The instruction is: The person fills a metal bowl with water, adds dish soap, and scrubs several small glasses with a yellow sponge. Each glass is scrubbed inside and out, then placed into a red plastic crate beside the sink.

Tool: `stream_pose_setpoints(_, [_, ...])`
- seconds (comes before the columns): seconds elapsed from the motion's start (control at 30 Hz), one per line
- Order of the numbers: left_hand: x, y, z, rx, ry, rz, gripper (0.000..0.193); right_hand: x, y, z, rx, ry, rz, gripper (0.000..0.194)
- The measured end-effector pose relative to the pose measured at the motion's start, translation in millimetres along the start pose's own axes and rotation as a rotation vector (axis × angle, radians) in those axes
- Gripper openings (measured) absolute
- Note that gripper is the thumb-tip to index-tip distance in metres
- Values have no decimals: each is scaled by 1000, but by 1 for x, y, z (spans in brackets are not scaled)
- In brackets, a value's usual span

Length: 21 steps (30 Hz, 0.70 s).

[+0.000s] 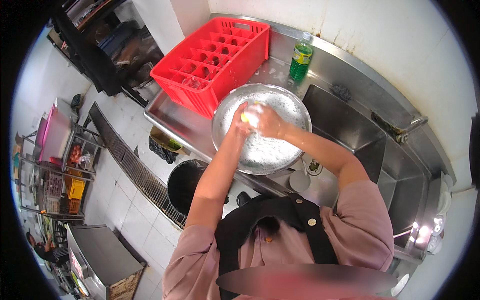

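Above a wide metal basin (261,165) of foamy water, both hands meet around a suds-covered yellow sponge (245,117). My left hand (241,120) is at the sponge's left side, its fingers pointing up. My right hand (269,120) closes over the foam from the right. Foam and fingers hide whether anything else is between the hands. Behind the basin stands a red plastic crate (225,93) with dividers and drinking glasses (192,81) in some compartments. A bottle of green liquid (300,56) stands upright beyond the basin.
Steel sink bowls (337,116) with a faucet (412,125) are on the right. A dark scouring pad (340,92) lies on the sink's back ledge. A small bowl (299,181) sits near the counter's front edge. On the floor stands a lined black bin (186,183). A person (48,249) is far left.
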<state>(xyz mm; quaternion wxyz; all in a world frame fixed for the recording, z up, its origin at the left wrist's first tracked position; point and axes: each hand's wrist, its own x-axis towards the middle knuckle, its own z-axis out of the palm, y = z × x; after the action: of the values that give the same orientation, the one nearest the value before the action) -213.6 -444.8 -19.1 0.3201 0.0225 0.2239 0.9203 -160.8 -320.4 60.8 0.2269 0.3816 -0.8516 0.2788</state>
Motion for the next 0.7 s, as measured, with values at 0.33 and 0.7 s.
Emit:
stream_pose_setpoints(0.33, [-8, -6, 31, -219, -113, -303, 53, 37, 53, -7, 205, 161, 663, 29])
stream_pose_setpoints(0.7, [-20, 2, 47, -134, -105, -244, 56, 14, 73, -7, 159, 541, 640, 20])
